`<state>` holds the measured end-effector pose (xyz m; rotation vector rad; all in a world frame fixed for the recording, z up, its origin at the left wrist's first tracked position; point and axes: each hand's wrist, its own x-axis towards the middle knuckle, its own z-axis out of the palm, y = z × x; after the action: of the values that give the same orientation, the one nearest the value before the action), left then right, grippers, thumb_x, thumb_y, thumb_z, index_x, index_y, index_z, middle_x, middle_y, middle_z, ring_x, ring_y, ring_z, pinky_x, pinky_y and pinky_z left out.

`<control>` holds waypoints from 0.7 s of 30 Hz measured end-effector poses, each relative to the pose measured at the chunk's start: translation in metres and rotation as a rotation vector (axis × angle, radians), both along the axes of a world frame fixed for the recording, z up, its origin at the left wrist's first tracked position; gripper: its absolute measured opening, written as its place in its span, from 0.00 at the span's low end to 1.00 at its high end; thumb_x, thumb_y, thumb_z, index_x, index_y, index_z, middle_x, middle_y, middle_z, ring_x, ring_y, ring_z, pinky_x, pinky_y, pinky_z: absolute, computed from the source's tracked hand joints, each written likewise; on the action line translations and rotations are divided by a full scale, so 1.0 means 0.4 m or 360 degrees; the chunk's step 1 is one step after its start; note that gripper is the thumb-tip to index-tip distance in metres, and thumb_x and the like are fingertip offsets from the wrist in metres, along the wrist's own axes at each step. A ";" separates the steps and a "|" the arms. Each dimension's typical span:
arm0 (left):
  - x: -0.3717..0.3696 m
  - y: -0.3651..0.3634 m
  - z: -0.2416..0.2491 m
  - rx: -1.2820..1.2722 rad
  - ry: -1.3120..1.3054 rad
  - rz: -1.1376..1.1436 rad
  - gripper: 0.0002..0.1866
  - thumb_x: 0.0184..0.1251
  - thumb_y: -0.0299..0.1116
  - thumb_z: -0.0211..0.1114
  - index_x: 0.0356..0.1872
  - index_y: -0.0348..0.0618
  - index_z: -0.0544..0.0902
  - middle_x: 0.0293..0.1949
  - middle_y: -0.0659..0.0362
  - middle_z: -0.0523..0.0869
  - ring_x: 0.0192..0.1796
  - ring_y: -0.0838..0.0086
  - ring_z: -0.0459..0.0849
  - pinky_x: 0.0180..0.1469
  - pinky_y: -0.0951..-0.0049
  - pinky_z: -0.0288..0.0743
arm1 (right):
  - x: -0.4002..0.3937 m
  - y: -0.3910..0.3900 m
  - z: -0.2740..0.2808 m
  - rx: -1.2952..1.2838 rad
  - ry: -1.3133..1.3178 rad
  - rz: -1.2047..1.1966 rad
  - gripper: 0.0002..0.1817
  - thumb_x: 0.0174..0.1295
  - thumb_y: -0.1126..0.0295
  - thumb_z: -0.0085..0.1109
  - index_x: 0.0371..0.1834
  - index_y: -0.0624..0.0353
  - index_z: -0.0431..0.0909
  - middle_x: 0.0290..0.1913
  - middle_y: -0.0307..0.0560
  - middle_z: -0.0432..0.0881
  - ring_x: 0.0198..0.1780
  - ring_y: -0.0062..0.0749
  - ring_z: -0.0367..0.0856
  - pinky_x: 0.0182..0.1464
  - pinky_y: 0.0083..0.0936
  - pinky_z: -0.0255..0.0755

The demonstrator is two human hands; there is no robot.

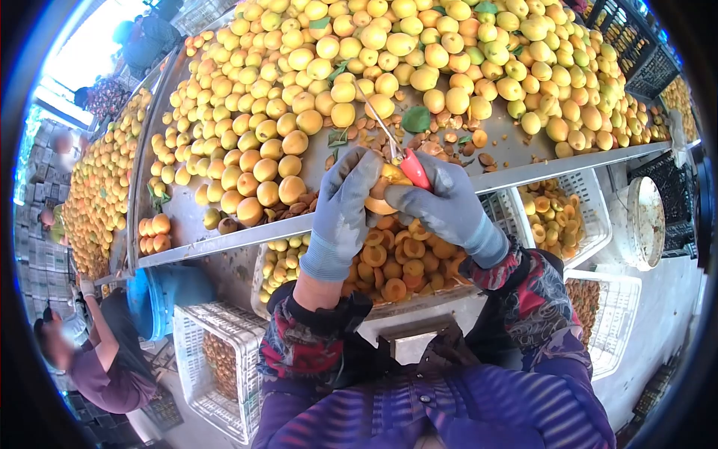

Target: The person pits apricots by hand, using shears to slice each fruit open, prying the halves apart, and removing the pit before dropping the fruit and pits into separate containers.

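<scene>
My left hand (pixel 345 198), in a grey glove, is closed around an apricot (pixel 390 178) above the metal table's front edge. Against the same fruit, my gloved right hand (pixel 449 196) grips a knife (pixel 416 170) by its red handle. The thin metal blade points up and away from me, over the table. Part of the fruit is hidden by my fingers. Below both hands, a crate holds halved apricots (pixel 400 262). Pits and scraps (pixel 441 142) lie on the table just beyond my hands, beside a green leaf (pixel 416 119).
A large heap of whole apricots (pixel 359 37) covers the metal table (pixel 224 245). White crates (pixel 247 367) and a blue bin (pixel 149 303) stand at lower left. To the right are a crate of halves (pixel 591 217) and a white bucket (pixel 645 224). A co-worker (pixel 105 359) sits at left.
</scene>
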<state>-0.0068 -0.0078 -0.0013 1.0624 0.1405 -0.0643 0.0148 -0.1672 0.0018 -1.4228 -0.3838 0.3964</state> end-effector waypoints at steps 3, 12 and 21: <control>-0.012 -0.017 0.024 -0.0172 0.0172 0.0083 0.11 0.69 0.37 0.62 0.45 0.43 0.78 0.34 0.66 0.82 0.27 0.86 0.80 0.21 0.86 0.73 | -0.007 0.000 -0.003 0.0027 -0.0053 -0.0014 0.11 0.60 0.69 0.65 0.39 0.63 0.76 0.25 0.33 0.75 0.25 0.12 0.72 0.27 0.15 0.67; 0.011 -0.002 -0.046 -0.0296 0.0174 -0.0071 0.13 0.68 0.41 0.62 0.46 0.45 0.77 0.33 0.63 0.83 0.28 0.81 0.83 0.21 0.80 0.75 | -0.003 0.005 0.002 0.0141 0.0202 -0.0028 0.09 0.62 0.71 0.63 0.40 0.63 0.77 0.26 0.32 0.76 0.26 0.10 0.73 0.27 0.13 0.68; 0.009 -0.012 -0.036 -0.0370 0.0267 -0.0114 0.11 0.70 0.41 0.60 0.43 0.44 0.78 0.29 0.62 0.82 0.23 0.76 0.80 0.22 0.77 0.74 | 0.001 0.028 -0.052 -0.0297 -0.0616 -0.0483 0.08 0.63 0.71 0.60 0.39 0.64 0.74 0.25 0.36 0.79 0.27 0.12 0.76 0.29 0.15 0.71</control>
<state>-0.0032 -0.0127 -0.0156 0.8289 0.2409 -0.2297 0.0152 -0.1559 -0.0188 -1.7143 -0.4416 -0.0968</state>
